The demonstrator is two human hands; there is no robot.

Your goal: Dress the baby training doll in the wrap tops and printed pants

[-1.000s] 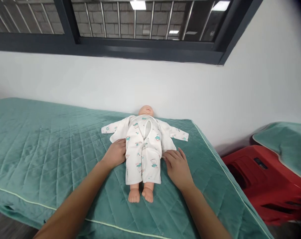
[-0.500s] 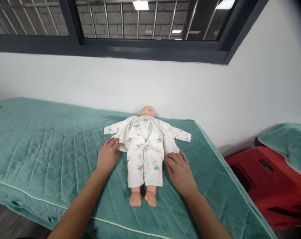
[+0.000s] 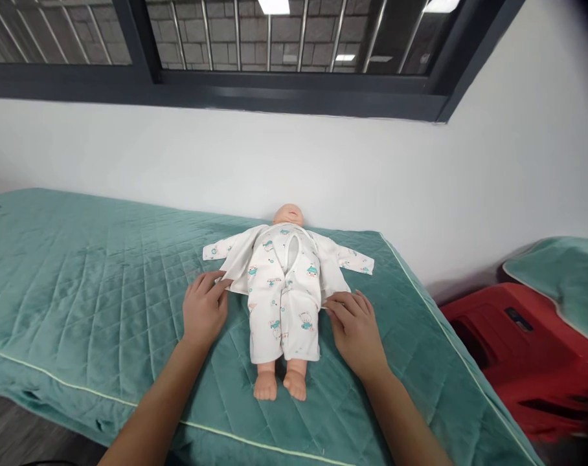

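Note:
A baby doll (image 3: 289,215) lies on its back, head toward the wall and bare feet toward me. It wears white printed trousers (image 3: 284,317) pulled high over its chest. Its white baby shirt (image 3: 333,265) hangs unfastened, with both sleeves spread out and the front panels to either side. My left hand (image 3: 205,307) pinches the lower corner of the shirt panel on the left. On the other side, my right hand (image 3: 355,331) has its fingers closed on the bottom edge of the right panel, beside the trouser leg.
The doll rests on a green quilted bed cover (image 3: 114,291) with pale piping. Behind it stands a white wall (image 3: 255,162) below a dark window frame (image 3: 294,94) with metal bars. A red plastic object (image 3: 531,356), partly under green cloth (image 3: 566,278), stands at the right.
My left hand has moved slightly left and down, drawing the shirt panel outward. My right hand has shifted a little at the right panel's hem. The doll lies as before.

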